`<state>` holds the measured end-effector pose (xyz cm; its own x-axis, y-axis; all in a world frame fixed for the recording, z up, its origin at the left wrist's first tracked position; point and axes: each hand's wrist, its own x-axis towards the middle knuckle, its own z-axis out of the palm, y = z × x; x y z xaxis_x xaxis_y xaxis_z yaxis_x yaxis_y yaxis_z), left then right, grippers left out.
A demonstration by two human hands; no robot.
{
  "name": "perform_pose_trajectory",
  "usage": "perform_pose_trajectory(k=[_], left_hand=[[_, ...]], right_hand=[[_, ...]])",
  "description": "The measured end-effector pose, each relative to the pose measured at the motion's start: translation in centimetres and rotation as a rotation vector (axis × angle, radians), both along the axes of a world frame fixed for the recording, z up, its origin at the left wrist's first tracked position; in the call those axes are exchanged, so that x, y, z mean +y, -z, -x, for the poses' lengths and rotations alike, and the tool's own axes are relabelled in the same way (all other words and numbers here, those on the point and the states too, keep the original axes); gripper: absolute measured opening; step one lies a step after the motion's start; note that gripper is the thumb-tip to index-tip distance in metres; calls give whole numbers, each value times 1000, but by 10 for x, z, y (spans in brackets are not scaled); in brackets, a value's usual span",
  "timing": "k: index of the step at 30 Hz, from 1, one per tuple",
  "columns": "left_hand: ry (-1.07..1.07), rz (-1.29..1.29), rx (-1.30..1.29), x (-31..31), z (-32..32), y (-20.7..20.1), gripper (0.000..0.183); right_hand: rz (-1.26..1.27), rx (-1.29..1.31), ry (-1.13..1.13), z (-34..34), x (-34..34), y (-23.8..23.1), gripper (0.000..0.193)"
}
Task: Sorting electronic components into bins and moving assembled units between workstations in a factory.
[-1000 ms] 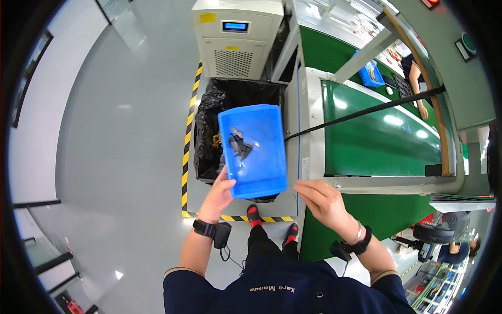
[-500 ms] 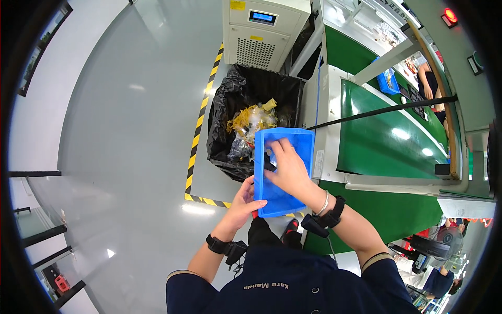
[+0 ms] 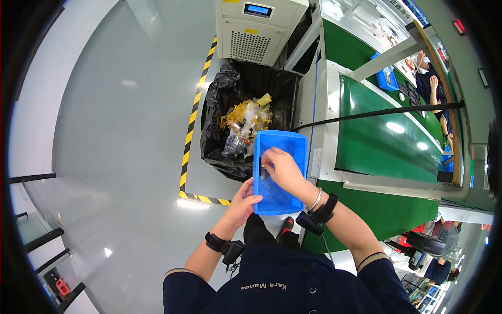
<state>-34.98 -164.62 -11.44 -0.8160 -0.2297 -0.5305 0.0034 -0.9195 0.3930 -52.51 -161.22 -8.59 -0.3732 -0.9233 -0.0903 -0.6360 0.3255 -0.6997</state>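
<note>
A blue plastic bin (image 3: 285, 140) is held out in front of me, tilted a little over the near edge of a large waste bin. My left hand (image 3: 241, 203) grips its left wall, thumb on the rim and fingers on the outside. Inside the blue bin is my right hand (image 3: 282, 170), its fingers drawn together close to the left wall. Small dark bits (image 3: 264, 174) show beside those fingertips; what is pinched there is too small to make out. A black bag (image 3: 215, 107) lines the waste bin, which contains yellow strips and clear plastic scraps (image 3: 244, 121).
A white cabinet (image 3: 251, 44) with a small screen stands behind the waste bin. To the right runs a green conveyor belt (image 3: 387, 136), crossed by a black cable (image 3: 376, 115). Yellow-black tape (image 3: 191, 133) marks the floor. Another person's arm (image 3: 434, 86) is at the far bench.
My right hand's fingers have drawn together and shifted slightly toward the near left of the blue bin. My left hand keeps its hold. The whole view has shifted slightly.
</note>
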Motion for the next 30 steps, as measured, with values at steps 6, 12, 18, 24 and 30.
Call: perform_pose_trajectory(k=[6, 12, 18, 24, 30], left_hand=[[-108, -37, -15, -23, 3, 13, 58], [-53, 39, -27, -27, 8, 13, 60], [15, 143, -59, -17, 5, 14, 61], [-29, 94, -81, -3, 1, 18, 60], [-43, 56, -84, -5, 6, 11, 58]], right_hand=[[44, -46, -34, 8, -2, 5, 16], [2, -78, 19, 6, -17, 5, 30], [-236, 52, -54, 4, -20, 4, 39], [-285, 211, -174, -9, -20, 6, 33], [-153, 384, -210, -7, -17, 23, 20]])
